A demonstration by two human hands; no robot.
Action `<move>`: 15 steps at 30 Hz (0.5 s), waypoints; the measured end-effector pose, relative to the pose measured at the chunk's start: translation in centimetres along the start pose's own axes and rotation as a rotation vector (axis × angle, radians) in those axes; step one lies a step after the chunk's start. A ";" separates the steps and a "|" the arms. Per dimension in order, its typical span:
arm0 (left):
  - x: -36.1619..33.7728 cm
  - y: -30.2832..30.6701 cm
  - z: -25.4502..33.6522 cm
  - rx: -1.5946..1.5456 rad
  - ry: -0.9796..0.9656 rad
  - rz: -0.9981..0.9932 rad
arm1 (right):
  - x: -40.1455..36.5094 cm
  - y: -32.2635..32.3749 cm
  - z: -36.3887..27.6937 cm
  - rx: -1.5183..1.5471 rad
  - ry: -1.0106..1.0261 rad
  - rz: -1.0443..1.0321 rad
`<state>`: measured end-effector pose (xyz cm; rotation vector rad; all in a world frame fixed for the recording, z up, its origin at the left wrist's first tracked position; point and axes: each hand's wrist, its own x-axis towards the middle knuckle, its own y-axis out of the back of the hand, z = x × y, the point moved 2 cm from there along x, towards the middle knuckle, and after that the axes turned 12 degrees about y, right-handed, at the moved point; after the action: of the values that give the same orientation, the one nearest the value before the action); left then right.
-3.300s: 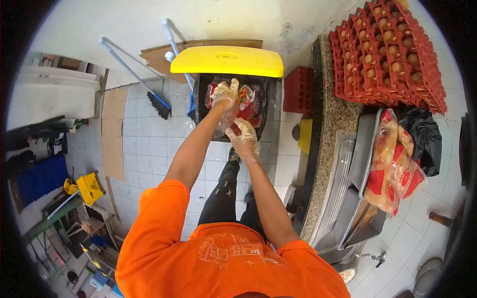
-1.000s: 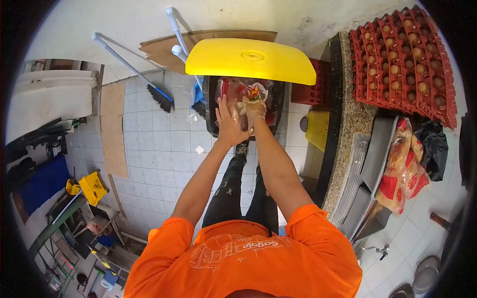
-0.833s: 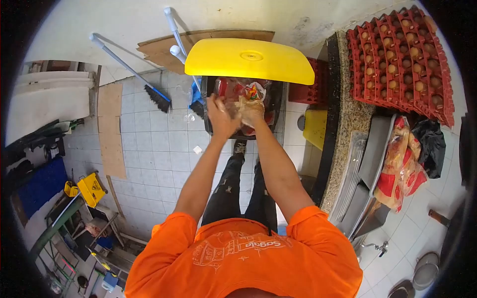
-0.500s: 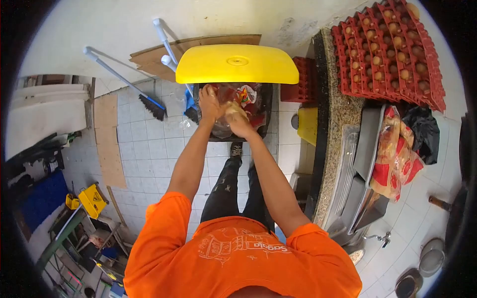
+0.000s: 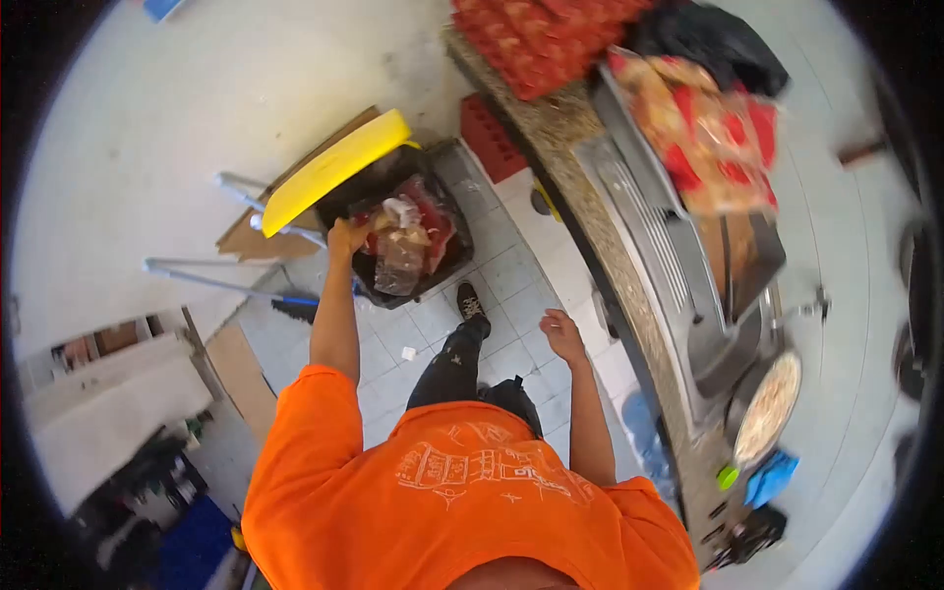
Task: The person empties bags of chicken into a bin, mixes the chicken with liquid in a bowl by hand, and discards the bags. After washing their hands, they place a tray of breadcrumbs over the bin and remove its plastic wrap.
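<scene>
My left hand [image 5: 346, 237] is at the left edge of a dark trash bin [image 5: 462, 241], its fingers reaching over the rim toward the rubbish, apparently without gripping anything. Inside the bin lies crumpled clear and red plastic packaging [image 5: 401, 246] with a white wrapper [image 5: 401, 210] on top. The bin's yellow lid [image 5: 334, 175] is tilted up along the far side. Away from the bin, over the floor on the right, my right hand [image 5: 563, 335] is empty, with loosely bent fingers apart.
A granite counter [image 5: 536, 113] with a metal sink [image 5: 713, 344] runs along the right, bearing bagged food [image 5: 703, 128] and red egg trays [image 5: 541, 39]. Brooms [image 5: 211, 275] lean at the left. A white scrap [image 5: 409, 353] lies on the tiles.
My right hand has left the rubbish and moved down and right. My left hand has shifted to the bin's left edge. The view has turned toward the counter.
</scene>
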<state>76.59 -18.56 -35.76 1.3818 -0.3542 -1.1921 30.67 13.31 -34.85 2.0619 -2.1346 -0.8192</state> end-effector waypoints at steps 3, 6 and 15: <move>-5.7 -1.6 0.6 0.057 -0.182 0.125 | -9.2 0.5 6.8 0.148 -0.178 0.331; -10.6 -6.7 -1.0 0.049 -0.572 0.049 | -21.2 -2.7 10.6 0.524 -0.545 0.674; -38.0 -23.0 8.2 0.728 -1.207 -0.401 | -56.3 -27.1 12.5 1.215 -0.952 1.539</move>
<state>43.99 12.63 -37.43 1.1640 -1.5202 -2.3152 56.14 71.55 -39.08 -0.9325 -3.8933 -0.0885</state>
